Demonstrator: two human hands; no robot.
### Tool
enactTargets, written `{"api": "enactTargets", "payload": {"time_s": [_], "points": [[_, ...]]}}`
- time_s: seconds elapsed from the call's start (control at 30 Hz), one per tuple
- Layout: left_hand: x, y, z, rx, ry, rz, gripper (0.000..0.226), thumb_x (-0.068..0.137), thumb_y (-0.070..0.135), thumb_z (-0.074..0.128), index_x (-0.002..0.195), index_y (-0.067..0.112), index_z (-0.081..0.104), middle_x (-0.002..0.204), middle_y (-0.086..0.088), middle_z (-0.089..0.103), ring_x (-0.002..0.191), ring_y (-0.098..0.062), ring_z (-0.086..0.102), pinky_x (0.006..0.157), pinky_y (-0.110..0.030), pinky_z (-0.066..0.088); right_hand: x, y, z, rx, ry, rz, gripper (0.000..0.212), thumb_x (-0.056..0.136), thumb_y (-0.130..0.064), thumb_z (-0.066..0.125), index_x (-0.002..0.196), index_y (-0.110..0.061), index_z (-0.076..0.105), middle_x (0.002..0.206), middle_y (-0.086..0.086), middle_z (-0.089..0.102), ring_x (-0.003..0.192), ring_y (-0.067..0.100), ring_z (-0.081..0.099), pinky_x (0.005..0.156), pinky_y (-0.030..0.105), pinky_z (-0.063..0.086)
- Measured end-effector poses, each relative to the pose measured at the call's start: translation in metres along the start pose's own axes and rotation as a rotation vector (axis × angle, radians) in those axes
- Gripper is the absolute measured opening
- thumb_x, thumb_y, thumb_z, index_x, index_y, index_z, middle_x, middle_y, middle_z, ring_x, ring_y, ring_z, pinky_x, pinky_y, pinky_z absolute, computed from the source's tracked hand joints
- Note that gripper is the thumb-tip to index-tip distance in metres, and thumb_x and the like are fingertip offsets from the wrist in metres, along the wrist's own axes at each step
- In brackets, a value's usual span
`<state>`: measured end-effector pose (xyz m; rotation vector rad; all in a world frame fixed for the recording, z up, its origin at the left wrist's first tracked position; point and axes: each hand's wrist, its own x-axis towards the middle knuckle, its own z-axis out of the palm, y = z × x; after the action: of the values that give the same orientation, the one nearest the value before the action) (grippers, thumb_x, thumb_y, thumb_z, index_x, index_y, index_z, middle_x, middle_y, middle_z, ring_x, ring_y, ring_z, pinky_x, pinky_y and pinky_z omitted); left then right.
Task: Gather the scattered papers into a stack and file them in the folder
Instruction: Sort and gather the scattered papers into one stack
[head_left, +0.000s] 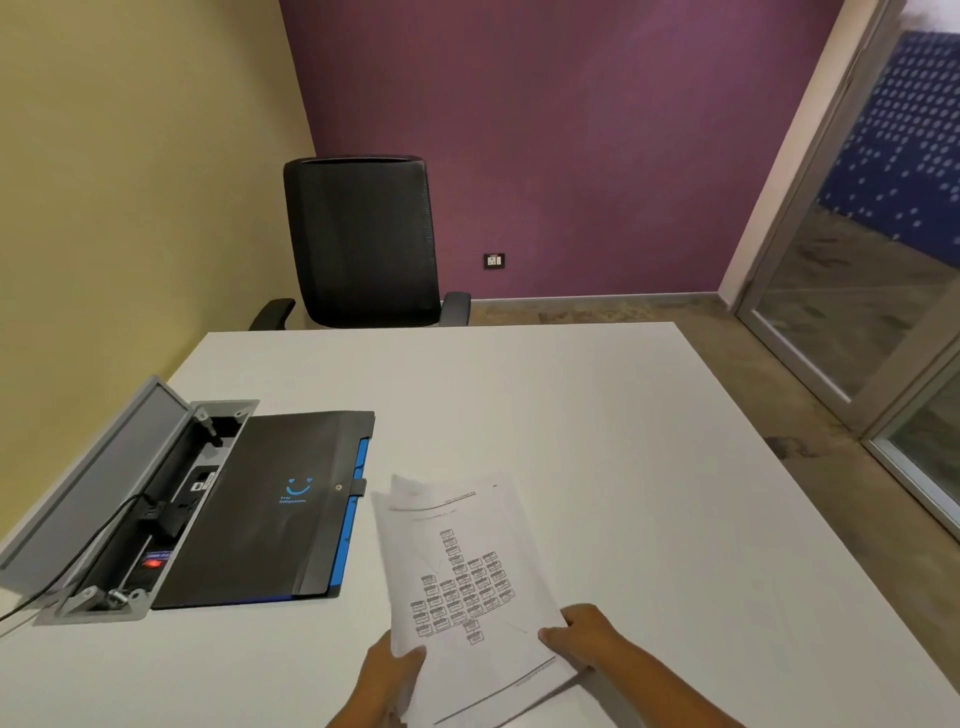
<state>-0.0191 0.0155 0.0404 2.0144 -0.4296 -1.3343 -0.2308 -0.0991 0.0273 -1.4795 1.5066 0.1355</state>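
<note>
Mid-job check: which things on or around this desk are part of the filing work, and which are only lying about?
Part of the job:
- papers, held as a stack by the left hand and right hand
- black folder, closed, left of the papers

Lying about:
- open desk power box with a plugged cable
- black office chair
- wall socket

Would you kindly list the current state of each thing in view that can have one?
papers: gathered in a rough stack on the table, edges uneven
folder: closed, strap fastened, flat on the table
cable box lid: raised open
left hand: gripping the stack's near left edge
right hand: holding the stack's right edge
chair: unoccupied
</note>
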Motion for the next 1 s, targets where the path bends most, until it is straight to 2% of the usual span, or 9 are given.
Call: {"api": "enactTargets", "payload": {"time_s": [0.07,0.17,0.23,0.3,0.37,0.5,0.67,0.8,1.0], "points": [[0.000,-0.002,0.002,-0.101,-0.018,0.070,0.043,0.086,0.002,0.059,0.127,-0.001,0.048,0.124,-0.022,0.056,0.096,-0.024,0.052,0.085,-0.033,0.040,0.000,0.001,-0.005,0.064,-0.015,-0.019,0.019,0.086,-0.025,0.062,0.102,-0.014,0.065,0.092,-0.002,0.061,0.082,0.010,0.057,0.065,0.012,0.041],[-0.006,0.010,0.005,-0.237,0.034,0.140,0.038,0.087,0.007,0.059,0.124,0.004,0.050,0.103,-0.013,0.061,0.087,-0.026,0.058,0.078,-0.034,0.046,-0.005,-0.003,-0.013,0.199,0.043,-0.135,0.005,0.087,-0.018,0.063,0.092,-0.018,0.061,0.086,-0.007,0.064,0.073,0.004,0.058,0.055,0.002,0.039],[-0.012,0.022,0.004,-0.273,0.073,0.209,0.030,0.089,0.012,0.056,0.118,0.010,0.051,0.095,-0.005,0.062,0.081,-0.020,0.059,0.067,-0.029,0.050,-0.009,-0.011,-0.019,0.349,0.080,-0.222,0.025,0.087,-0.011,0.063,0.112,-0.014,0.060,0.106,0.000,0.067,0.089,0.010,0.063,0.065,0.006,0.046],[-0.015,0.033,0.000,-0.236,0.135,0.301,0.031,0.090,0.010,0.054,0.121,0.007,0.049,0.103,-0.009,0.062,0.084,-0.021,0.057,0.076,-0.036,0.050,-0.016,-0.023,-0.028,0.459,0.095,-0.308,0.037,0.086,-0.006,0.063,0.121,-0.016,0.055,0.112,0.000,0.066,0.096,0.013,0.064,0.071,0.012,0.053],[-0.017,0.045,-0.006,-0.196,0.162,0.380,0.036,0.088,0.007,0.056,0.124,0.004,0.050,0.117,-0.017,0.060,0.100,-0.030,0.056,0.093,-0.046,0.045,-0.023,-0.037,-0.039,0.510,0.110,-0.387,0.040,0.083,-0.001,0.063,0.118,-0.019,0.056,0.107,-0.004,0.068,0.095,0.010,0.067,0.074,0.017,0.055],[-0.017,0.067,-0.017,-0.232,0.164,0.416,0.043,0.080,0.009,0.068,0.119,0.000,0.054,0.116,-0.019,0.063,0.110,-0.037,0.056,0.097,-0.046,0.045,-0.035,-0.059,-0.058,0.533,0.137,-0.495,0.039,0.081,-0.004,0.069,0.111,-0.024,0.057,0.099,-0.014,0.067,0.083,-0.006,0.067,0.066,0.009,0.053],[-0.030,0.090,-0.012,-0.267,0.076,0.552,0.031,0.078,0.014,0.069,0.107,0.019,0.058,0.101,-0.008,0.067,0.096,-0.026,0.062,0.078,-0.037,0.053,-0.042,-0.072,-0.057,0.603,0.184,-0.433,0.040,0.073,-0.017,0.079,0.108,-0.015,0.059,0.101,0.002,0.067,0.093,0.018,0.066,0.081,0.026,0.054],[-0.040,0.102,-0.004,-0.341,0.095,0.608,0.021,0.079,0.018,0.069,0.096,0.028,0.062,0.090,-0.001,0.070,0.083,-0.017,0.066,0.062,-0.027,0.052,-0.049,-0.078,-0.057,0.686,0.219,-0.460,0.025,0.074,-0.013,0.077,0.093,-0.021,0.063,0.088,-0.009,0.069,0.079,0.003,0.067,0.065,0.014,0.053],[-0.041,0.101,-0.005,-0.340,0.121,0.655,0.022,0.078,0.016,0.069,0.091,0.032,0.062,0.087,0.000,0.069,0.080,-0.016,0.065,0.060,-0.025,0.050,-0.057,-0.077,-0.060,0.762,0.229,-0.515,0.021,0.074,-0.014,0.078,0.089,-0.024,0.068,0.080,-0.011,0.075,0.078,0.005,0.071,0.064,0.015,0.055]]}}
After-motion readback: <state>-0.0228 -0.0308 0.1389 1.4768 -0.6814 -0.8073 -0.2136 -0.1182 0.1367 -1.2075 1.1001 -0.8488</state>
